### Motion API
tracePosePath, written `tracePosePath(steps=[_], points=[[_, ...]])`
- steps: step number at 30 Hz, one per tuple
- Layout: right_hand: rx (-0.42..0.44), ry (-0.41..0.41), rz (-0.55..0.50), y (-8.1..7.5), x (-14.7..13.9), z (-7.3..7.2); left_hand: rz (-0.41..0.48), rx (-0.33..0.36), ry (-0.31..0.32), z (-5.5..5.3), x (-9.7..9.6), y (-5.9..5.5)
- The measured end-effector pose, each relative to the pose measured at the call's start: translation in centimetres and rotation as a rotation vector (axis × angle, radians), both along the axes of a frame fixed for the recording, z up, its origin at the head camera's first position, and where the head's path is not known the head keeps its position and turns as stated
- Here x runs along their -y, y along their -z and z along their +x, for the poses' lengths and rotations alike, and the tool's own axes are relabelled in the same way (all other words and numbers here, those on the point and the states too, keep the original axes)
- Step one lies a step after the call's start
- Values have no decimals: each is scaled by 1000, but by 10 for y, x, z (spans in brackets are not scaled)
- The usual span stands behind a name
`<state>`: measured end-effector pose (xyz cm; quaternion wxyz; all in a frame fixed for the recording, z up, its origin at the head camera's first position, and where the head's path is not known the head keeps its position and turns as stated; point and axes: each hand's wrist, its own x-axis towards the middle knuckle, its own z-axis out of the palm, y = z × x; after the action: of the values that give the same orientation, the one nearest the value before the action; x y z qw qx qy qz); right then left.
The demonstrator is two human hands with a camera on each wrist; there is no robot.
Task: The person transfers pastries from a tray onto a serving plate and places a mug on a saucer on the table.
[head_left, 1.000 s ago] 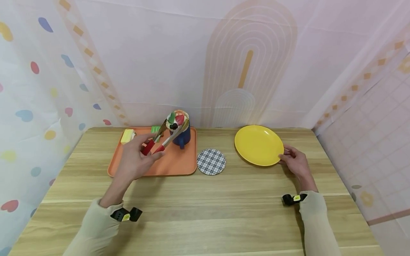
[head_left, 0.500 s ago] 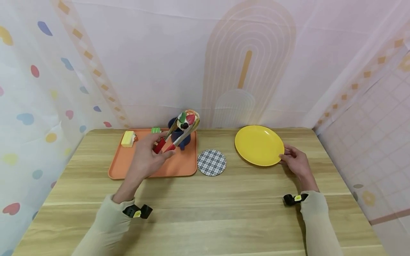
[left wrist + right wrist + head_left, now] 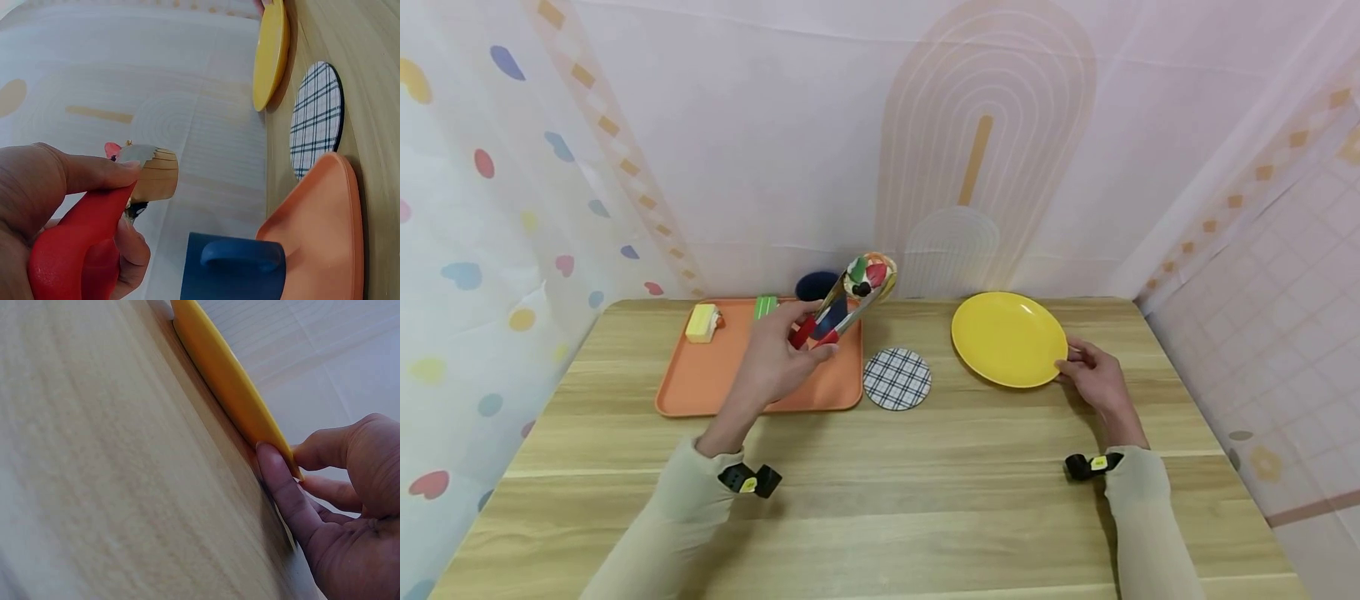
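Note:
My left hand (image 3: 777, 358) grips red-handled metal tongs (image 3: 826, 335). Between the tongs' tips is a small cupcake-like cake (image 3: 871, 276) with fruit on top; its tan ridged side (image 3: 159, 177) shows in the left wrist view. It hangs in the air, up and to the right of a dark blue mug (image 3: 817, 285) that stands on the orange tray (image 3: 700, 387), partly behind the tongs. My right hand (image 3: 1097, 382) pinches the right rim of a yellow plate (image 3: 1007, 340), thumb on one face and fingers on the other.
On the tray lie a yellow cake piece (image 3: 702, 323) and a green striped piece (image 3: 766, 307), the latter partly behind my left hand. A round plaid coaster (image 3: 897, 379) lies on the wooden table (image 3: 925, 500) between tray and plate. A patterned cloth wall (image 3: 775, 150) rises behind.
My left hand has moved right with the tongs and the cake, from in front of the mug to beyond its right side. The right hand and plate have stayed in place.

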<state>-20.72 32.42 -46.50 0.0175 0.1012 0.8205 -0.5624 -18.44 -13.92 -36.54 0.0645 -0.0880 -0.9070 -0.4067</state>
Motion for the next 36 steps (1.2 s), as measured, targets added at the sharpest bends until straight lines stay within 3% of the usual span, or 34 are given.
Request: tracePosePath(steps=[23,36], points=[[-2,-4,6,0,0,-1,-39,22,54,-16,-41,11],[3,0,-5,1,0,-1,-20,26,96,-19,-66,19]])
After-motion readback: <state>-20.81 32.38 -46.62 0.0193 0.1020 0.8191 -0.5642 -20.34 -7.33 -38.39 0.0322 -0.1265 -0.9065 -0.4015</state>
